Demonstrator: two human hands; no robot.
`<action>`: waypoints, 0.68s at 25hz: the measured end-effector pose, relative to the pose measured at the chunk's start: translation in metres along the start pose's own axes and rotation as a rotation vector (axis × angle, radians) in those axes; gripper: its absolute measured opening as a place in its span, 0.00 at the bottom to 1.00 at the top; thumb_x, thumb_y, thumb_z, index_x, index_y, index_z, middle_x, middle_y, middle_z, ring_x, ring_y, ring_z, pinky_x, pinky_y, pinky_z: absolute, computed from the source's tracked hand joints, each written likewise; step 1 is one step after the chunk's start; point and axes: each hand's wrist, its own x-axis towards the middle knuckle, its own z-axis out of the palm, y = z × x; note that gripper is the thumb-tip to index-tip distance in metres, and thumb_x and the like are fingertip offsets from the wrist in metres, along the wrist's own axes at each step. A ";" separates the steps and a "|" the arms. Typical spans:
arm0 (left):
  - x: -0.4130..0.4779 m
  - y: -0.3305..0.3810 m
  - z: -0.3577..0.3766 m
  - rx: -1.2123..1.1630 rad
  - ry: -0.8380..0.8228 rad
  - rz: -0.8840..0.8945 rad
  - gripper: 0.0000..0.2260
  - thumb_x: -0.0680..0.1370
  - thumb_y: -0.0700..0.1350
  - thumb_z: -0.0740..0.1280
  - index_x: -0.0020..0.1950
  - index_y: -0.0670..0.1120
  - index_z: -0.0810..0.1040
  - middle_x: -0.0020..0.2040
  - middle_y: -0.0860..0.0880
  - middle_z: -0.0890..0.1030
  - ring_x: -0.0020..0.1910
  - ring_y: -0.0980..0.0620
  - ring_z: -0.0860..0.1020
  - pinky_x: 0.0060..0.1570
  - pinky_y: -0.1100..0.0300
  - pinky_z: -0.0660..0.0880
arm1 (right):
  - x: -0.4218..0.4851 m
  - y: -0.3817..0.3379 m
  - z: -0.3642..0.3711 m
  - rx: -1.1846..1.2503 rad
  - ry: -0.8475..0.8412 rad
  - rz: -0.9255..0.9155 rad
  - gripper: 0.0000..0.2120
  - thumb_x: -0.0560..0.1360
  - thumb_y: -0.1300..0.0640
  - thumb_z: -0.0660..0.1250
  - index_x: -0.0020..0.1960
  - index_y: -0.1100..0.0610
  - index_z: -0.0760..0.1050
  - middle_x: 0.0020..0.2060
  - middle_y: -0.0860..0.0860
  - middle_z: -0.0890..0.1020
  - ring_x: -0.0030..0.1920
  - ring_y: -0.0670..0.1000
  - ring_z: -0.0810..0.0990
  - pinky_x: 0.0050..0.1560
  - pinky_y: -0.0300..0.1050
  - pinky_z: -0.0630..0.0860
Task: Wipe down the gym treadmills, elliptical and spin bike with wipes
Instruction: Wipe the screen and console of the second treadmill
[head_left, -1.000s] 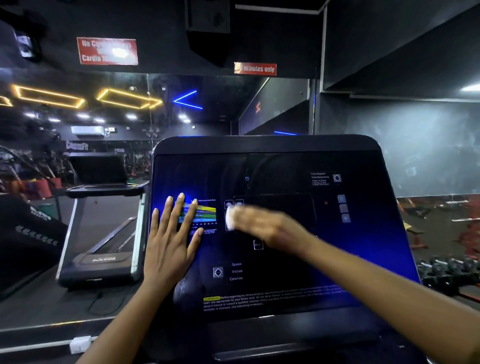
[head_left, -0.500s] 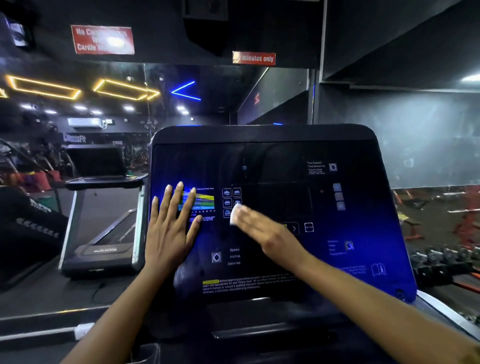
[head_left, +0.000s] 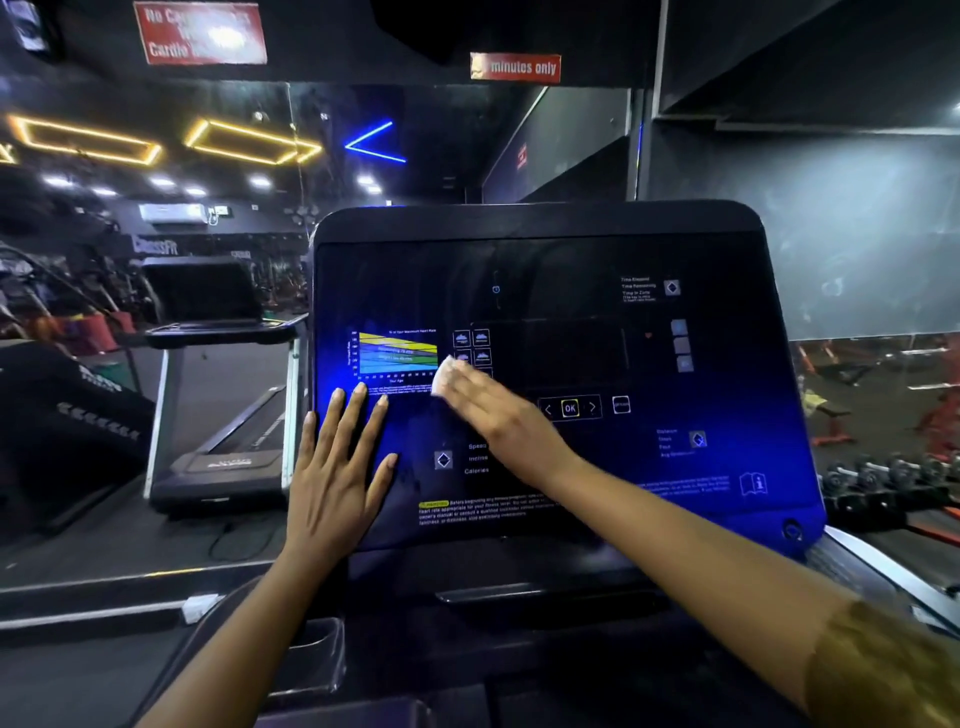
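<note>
**Wiping the treadmill console panel**

The right hand (head_left: 493, 410) presses a small white wipe (head_left: 445, 378) flat on the glossy black treadmill console panel (head_left: 675, 364), just right of the coloured heart-rate chart (head_left: 397, 353), near the centre of the frame. Its grip is spread: the fingers are straight over the wipe and do not pinch it. The left hand (head_left: 337, 457) lies flat, fingers spread, at the panel's lower left, probably to steady it. The next move likely calls for even, light strokes toward the panel's right side.

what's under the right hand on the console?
Under the right hand, a white wipe pokes past its fingertips, flat on the glossy black treadmill console. The rest of the wipe is covered.
</note>
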 end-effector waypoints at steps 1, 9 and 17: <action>0.000 -0.001 0.000 -0.004 0.004 0.000 0.26 0.82 0.58 0.45 0.74 0.45 0.62 0.74 0.43 0.63 0.74 0.44 0.58 0.72 0.48 0.50 | -0.012 -0.013 0.009 0.012 -0.019 -0.066 0.23 0.75 0.71 0.46 0.64 0.66 0.72 0.64 0.61 0.74 0.65 0.58 0.72 0.63 0.49 0.72; -0.002 0.000 0.004 0.005 0.019 -0.001 0.26 0.82 0.58 0.45 0.75 0.46 0.61 0.75 0.44 0.62 0.74 0.44 0.57 0.72 0.46 0.52 | -0.077 -0.012 0.000 0.106 -0.135 -0.327 0.17 0.80 0.67 0.51 0.65 0.64 0.72 0.65 0.59 0.73 0.67 0.55 0.70 0.70 0.44 0.63; -0.002 -0.004 0.004 -0.008 0.019 0.010 0.24 0.82 0.56 0.46 0.75 0.46 0.60 0.75 0.44 0.61 0.76 0.47 0.54 0.73 0.48 0.49 | -0.038 -0.050 0.017 0.075 -0.033 -0.205 0.18 0.78 0.67 0.50 0.62 0.64 0.75 0.61 0.59 0.77 0.63 0.56 0.74 0.66 0.45 0.68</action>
